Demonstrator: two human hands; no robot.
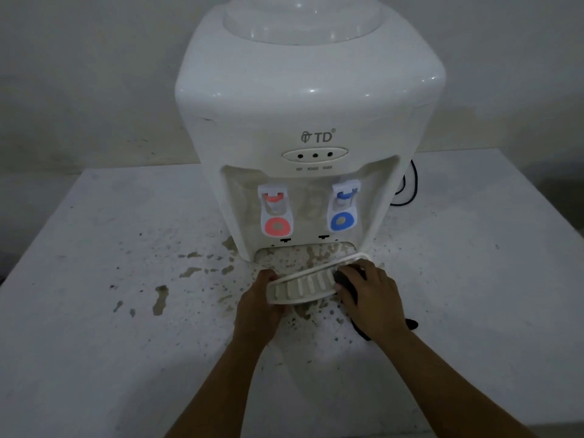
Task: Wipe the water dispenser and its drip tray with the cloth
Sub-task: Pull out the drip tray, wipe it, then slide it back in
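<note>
Standing on a white table (pixel 94 358), the water dispenser (pixel 309 121) is the biggest thing in view, a white countertop unit set toward the back edge with a plain wall behind it. Its front carries a "TD" logo, three small indicator lights below that, and two taps in a recess: a red tap (pixel 275 213) on the dispenser's left side as seen and a blue tap (pixel 343 207) on the other. A dark cord (pixel 410 188) loops behind the dispenser's right flank. Brownish stains and specks (pixel 161 298) spatter the tabletop in front of the dispenser and off to its left, and more stains sit in the open slot at the dispenser's base. Just in front of that slot, the drip tray (pixel 303 286) is out of the dispenser and held tilted, its slotted grille facing the camera and its right end raised toward the slot. The left hand (pixel 257 308) grips the tray's left end, fingers curled under and around the rim. The right hand (pixel 371 298) grasps a dark cloth (pixel 346 281) and presses it against the tray's right end; a tail of the cloth pokes out below the wrist, trailing toward the table in front of the dispenser.
</note>
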